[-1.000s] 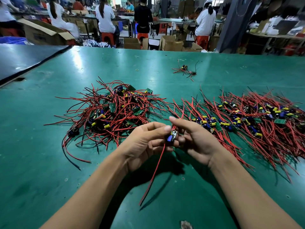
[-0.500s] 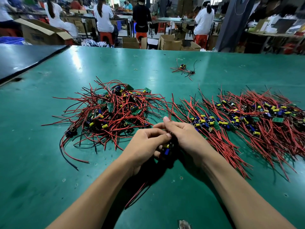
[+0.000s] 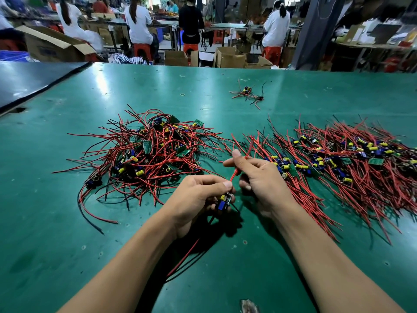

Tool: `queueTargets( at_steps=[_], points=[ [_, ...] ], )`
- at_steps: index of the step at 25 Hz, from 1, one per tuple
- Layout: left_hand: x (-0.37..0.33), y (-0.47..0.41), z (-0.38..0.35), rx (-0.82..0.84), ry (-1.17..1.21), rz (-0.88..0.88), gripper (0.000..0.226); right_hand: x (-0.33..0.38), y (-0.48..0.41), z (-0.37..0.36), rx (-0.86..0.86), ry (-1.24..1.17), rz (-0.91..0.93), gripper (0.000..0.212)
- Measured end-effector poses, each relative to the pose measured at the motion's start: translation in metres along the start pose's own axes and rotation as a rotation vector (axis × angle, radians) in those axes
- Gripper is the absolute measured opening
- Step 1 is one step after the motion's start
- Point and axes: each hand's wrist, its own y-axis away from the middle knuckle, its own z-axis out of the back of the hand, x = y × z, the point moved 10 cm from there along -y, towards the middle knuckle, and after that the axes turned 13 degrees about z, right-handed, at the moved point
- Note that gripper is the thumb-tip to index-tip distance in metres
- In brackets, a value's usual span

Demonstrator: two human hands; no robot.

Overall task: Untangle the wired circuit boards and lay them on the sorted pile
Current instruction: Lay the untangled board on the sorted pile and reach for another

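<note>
1. Nearest, a loose red lead (image 3: 187, 256) runs from under the left hand (image 3: 198, 199) toward the viewer over the green counter (image 3: 56, 233).
2. The left hand curls its fingers round a small circuit board (image 3: 223, 201) with blue and yellow parts, thumb pressed on top.
3. Just beside it, the right hand (image 3: 264, 179) pinches a red wire (image 3: 237, 170) that rises from the board, forefinger raised.
4. Beyond on the left lies the tangled heap (image 3: 153, 152) of boards and wires. On the right is the sorted pile (image 3: 338, 163), its wires roughly parallel.
5. Farther back a stray wired board (image 3: 248, 93) lies alone, with a rubber band (image 3: 182, 94) to its left.
6. Past the counter's edge stand cardboard boxes (image 3: 230, 57) and people at benches.
</note>
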Motion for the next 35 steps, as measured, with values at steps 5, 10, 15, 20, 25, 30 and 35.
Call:
queueTargets(
  at_steps=[5,10,15,20,25,30,35],
  points=[
    [0.005,-0.001,-0.004,0.005,0.0,0.003,0.01,-0.014,0.003,0.002,-0.128,-0.161,-0.129,0.053],
    [-0.007,0.001,0.0,-0.171,-0.211,-0.199,0.012,-0.025,0.003,-0.007,-0.061,-0.23,-0.214,0.055],
    [-0.008,0.004,0.004,-0.171,-0.18,-0.216,0.017,-0.018,0.008,-0.013,0.104,-0.087,-0.135,0.041],
    [-0.011,0.005,0.005,-0.165,-0.214,-0.209,0.016,-0.019,0.007,-0.011,0.123,0.016,-0.126,0.04],
    [-0.003,-0.001,-0.006,-0.098,-0.198,-0.165,0.011,-0.009,-0.004,0.016,-0.073,-0.032,-0.098,0.049],
    [-0.002,-0.001,-0.01,-0.005,-0.22,-0.136,0.012,-0.017,0.001,0.008,-0.058,-0.419,-0.328,0.061],
    [-0.001,0.001,-0.01,0.028,-0.209,-0.118,0.012,-0.016,0.009,-0.008,0.035,-0.626,-0.431,0.038]
  ],
)
